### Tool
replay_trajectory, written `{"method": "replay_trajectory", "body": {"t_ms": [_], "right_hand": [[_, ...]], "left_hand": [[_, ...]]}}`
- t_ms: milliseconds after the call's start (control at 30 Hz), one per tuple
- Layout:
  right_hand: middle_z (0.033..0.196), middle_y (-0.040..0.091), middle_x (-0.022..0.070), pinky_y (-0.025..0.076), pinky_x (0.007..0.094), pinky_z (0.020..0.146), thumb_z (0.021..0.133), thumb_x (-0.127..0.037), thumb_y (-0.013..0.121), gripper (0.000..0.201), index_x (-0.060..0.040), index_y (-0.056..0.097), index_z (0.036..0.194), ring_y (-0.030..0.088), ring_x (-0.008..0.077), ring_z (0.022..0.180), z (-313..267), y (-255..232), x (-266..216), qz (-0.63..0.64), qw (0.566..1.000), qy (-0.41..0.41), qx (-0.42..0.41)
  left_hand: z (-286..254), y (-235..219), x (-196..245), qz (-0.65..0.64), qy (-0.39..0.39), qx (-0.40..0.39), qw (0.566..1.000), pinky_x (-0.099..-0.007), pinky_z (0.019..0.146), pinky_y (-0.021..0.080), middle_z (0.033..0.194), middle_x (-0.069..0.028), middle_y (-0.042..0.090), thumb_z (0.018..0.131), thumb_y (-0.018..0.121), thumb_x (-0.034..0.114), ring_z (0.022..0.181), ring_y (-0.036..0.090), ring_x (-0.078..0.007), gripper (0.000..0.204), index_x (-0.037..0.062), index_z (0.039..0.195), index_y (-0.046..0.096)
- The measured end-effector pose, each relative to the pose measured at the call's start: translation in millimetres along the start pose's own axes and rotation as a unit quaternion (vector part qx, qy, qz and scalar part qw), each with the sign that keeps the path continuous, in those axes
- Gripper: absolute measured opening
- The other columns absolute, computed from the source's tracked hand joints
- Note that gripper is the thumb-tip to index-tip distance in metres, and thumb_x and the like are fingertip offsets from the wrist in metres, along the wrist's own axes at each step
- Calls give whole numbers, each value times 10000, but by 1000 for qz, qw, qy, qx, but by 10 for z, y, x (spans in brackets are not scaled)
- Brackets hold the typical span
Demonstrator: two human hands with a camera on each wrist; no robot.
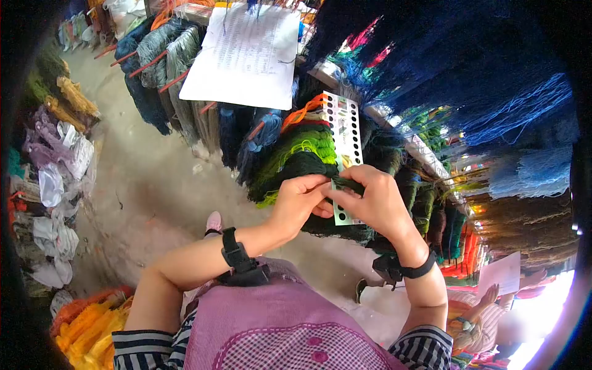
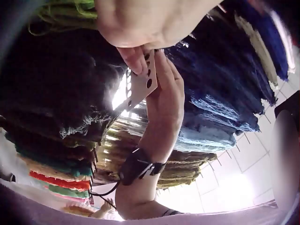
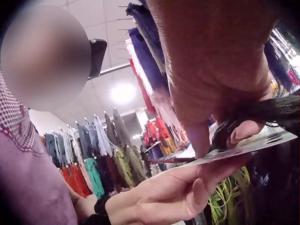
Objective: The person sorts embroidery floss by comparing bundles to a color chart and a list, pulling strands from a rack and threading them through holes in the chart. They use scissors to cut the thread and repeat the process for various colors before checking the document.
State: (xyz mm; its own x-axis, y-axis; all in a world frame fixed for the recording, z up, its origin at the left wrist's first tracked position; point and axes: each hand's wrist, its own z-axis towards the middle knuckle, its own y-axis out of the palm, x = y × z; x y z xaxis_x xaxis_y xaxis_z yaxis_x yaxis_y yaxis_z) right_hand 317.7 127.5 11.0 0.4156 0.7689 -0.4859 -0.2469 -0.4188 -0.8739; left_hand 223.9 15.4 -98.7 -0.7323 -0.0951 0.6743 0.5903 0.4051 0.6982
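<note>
A long white card with punched holes [image 1: 347,132] lies between my two hands. Orange, red, light green and dark green thread bundles [image 1: 303,151] hang off its left side. My left hand [image 1: 299,203] grips the card's lower left part, its fingers beneath the card in the right wrist view. From the right, my right hand [image 1: 376,200] pinches a dark strand of thread [image 3: 255,112] over the card's face, close to the holes. In the left wrist view the card's punched end [image 2: 143,84] sticks out between both hands.
A printed paper sheet [image 1: 246,58] lies over grey and blue skeins on red rods. Rows of hanging yarn [image 1: 512,111] line the right side. Wrapped bundles [image 1: 58,166] are piled on the left, yellow yarn [image 1: 92,327] below. Another person [image 1: 478,314] holds a paper at the lower right.
</note>
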Motion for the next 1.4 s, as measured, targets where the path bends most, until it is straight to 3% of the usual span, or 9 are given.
{"method": "replay_trajectory", "body": {"t_ms": [300,600,833,933,967,1067,1167,1233,1400], "right_hand": [[834,678,194,535,390,724,730,-246,721,383,13,622,993,687,321,767,-47,-67,118,12,997,66,-32],[846,689,183,528,346,733,748,-241,733,382,16,645,1017,701,252,772,-77,-85,103,103,986,118,-57],[731,688,138,518,287,632,797,-151,701,195,0,713,919,678,147,658,-164,-129,107,144,983,92,-61],[689,680,122,508,255,584,797,-106,706,143,-1,721,892,658,110,596,-266,-179,28,186,976,95,-61],[721,683,133,528,289,607,788,-112,714,170,2,714,913,691,186,661,-255,-192,3,163,976,124,-78],[816,674,151,539,364,627,753,-74,710,252,-13,656,992,683,312,726,-245,-75,15,85,995,-45,33],[977,612,184,528,431,654,715,-27,695,362,-43,561,1051,634,408,766,-238,-73,-94,-5,997,1,75],[1046,528,199,512,446,659,698,8,676,411,-61,502,1064,604,419,789,-215,-39,22,16,989,-136,48],[1042,513,121,469,342,835,880,-71,608,225,-64,532,1091,549,279,936,-70,-166,107,209,961,-106,-146]], "left_hand": [[-118,-356,136,46,-40,90,994,-299,643,568,955,-173,678,887,578,109,739,695,-225,290,-47,1127,536],[-253,-339,324,28,-31,41,998,-296,731,556,1042,-107,668,956,576,149,824,667,-187,140,20,1006,603],[-367,-205,456,-208,-52,-88,973,-299,645,434,997,-92,626,939,589,162,765,523,-169,94,85,886,580],[-411,-194,475,-154,-89,-191,966,-237,578,469,1137,-119,637,975,531,261,784,654,-185,208,84,1084,545],[-433,-154,512,-131,-115,-224,959,-224,538,466,1188,-129,630,986,497,258,767,680,-194,278,82,1200,522],[-389,75,642,65,-177,-229,955,-184,398,427,1221,-122,623,970,405,157,698,712,-203,596,111,1513,165],[-297,122,562,173,-155,-224,946,-184,408,455,1163,-140,646,969,443,132,673,707,-197,508,95,1446,273],[-187,100,503,214,-156,-223,938,-187,413,457,1155,-148,646,962,462,125,683,709,-197,476,78,1409,306],[-171,40,587,134,-158,-229,951,-201,446,439,1053,-113,672,950,556,198,789,717,-206,341,73,1244,438]]}}
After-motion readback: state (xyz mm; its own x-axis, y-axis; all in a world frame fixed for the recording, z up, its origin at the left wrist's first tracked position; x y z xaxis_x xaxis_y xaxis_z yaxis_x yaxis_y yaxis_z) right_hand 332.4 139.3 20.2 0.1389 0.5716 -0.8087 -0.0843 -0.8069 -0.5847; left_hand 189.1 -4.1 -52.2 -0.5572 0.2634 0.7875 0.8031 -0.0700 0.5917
